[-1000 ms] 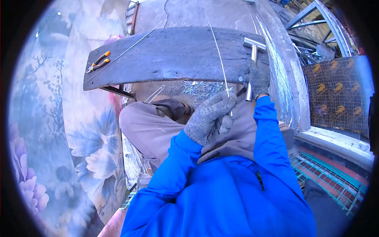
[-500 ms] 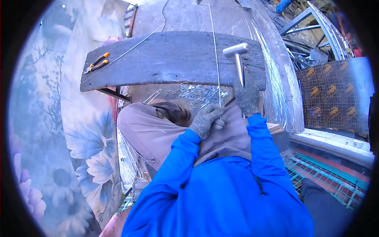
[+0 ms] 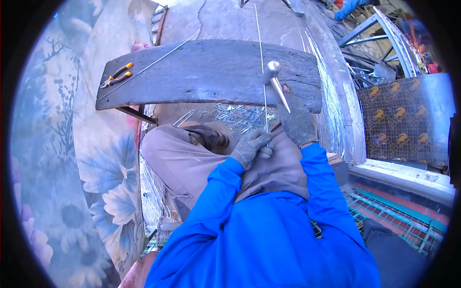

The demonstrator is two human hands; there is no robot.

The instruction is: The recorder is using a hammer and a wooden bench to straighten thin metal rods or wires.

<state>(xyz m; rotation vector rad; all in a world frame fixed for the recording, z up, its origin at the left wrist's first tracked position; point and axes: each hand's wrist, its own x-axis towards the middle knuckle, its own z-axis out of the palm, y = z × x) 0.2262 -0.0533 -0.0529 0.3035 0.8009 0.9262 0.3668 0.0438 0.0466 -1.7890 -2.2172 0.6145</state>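
My left hand, in a grey glove, is closed around the near end of a thin straight metal rod. The rod runs away from me across a dark wooden bench and past its far edge. In my gloved right hand is a metal hammer, gripped by its handle. The hammer's head is over the bench, right beside or on the rod; I cannot tell whether they touch. On the bench's left end lie pliers with orange and black handles. A second thin rod lies slanted next to them.
Many short cut metal pieces lie on the ground under the bench. A bundle of long thin rods lies right of it. A floral cloth hangs at left. A patterned panel and metal frames stand at right. Another person's blue sleeve shows at top right.
The hammer has swung down and left, its head turning toward the rod. My right hand has tilted with it. My left hand keeps its hold on the rod in nearly the same place.
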